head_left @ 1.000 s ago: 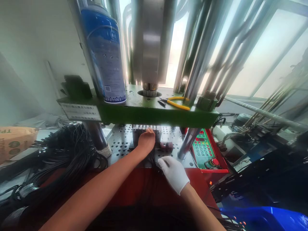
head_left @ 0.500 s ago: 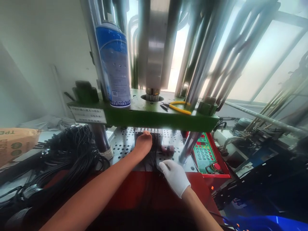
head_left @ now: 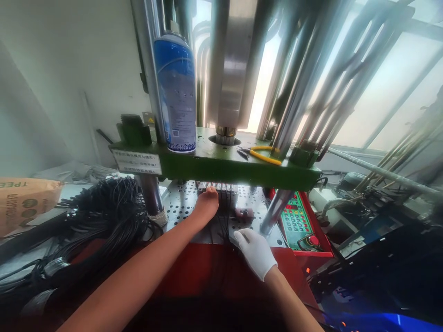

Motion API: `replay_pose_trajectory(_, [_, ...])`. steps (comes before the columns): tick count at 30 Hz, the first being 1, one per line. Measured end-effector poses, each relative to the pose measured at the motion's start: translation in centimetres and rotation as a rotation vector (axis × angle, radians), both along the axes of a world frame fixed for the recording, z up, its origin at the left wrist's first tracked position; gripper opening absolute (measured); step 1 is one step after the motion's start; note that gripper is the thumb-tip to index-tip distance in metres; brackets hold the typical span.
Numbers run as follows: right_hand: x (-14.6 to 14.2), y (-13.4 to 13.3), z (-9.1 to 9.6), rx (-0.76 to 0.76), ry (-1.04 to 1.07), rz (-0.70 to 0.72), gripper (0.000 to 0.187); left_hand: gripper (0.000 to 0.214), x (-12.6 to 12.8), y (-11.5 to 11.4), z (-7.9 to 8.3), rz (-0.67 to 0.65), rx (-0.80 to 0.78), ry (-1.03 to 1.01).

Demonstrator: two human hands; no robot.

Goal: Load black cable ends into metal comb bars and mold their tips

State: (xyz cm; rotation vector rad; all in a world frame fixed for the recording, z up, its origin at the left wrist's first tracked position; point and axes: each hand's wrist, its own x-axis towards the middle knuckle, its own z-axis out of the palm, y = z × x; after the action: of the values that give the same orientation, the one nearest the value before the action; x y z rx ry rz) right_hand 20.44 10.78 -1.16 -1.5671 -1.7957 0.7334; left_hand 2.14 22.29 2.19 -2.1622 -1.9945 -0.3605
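My left hand (head_left: 206, 204), bare, reaches under the green crossbeam to the metal mould block (head_left: 228, 198). Its fingers are closed at the block's slotted top edge; whatever they pinch is hidden behind the knuckles. Several thin black cables (head_left: 223, 226) hang from the front of the block toward me. My right hand (head_left: 256, 251), in a white glove, is lower and to the right, its fingers curled round the cables, with the fingertips partly hidden. A perforated metal plate (head_left: 178, 210) lies under the block.
On the green crossbeam (head_left: 221, 167) stand a blue spray can (head_left: 178, 97) and yellow-handled pliers (head_left: 265, 156). Steel posts (head_left: 276, 212) flank the plate. A control panel (head_left: 296, 219) with a red button sits at right. Bundled black cables (head_left: 121, 230) lie at left by a paper sack (head_left: 29, 200).
The camera view has shifted slightly, so the machine appears farther right. My left hand stays at the mould block's top edge; my right hand stays by the cables.
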Motion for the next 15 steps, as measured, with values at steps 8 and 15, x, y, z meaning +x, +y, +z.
replay_pose_trajectory(8, [-0.2, 1.8, 2.4, -0.049, 0.086, -0.05, 0.034, 0.025, -1.2, 1.1, 1.4, -0.029, -0.056, -0.027])
replay_pose_trajectory(15, [-2.8, 10.3, 4.4, -0.211, 0.258, -0.108, 0.037, 0.027, -2.0, -1.1, 0.4, -0.002, -0.001, 0.029])
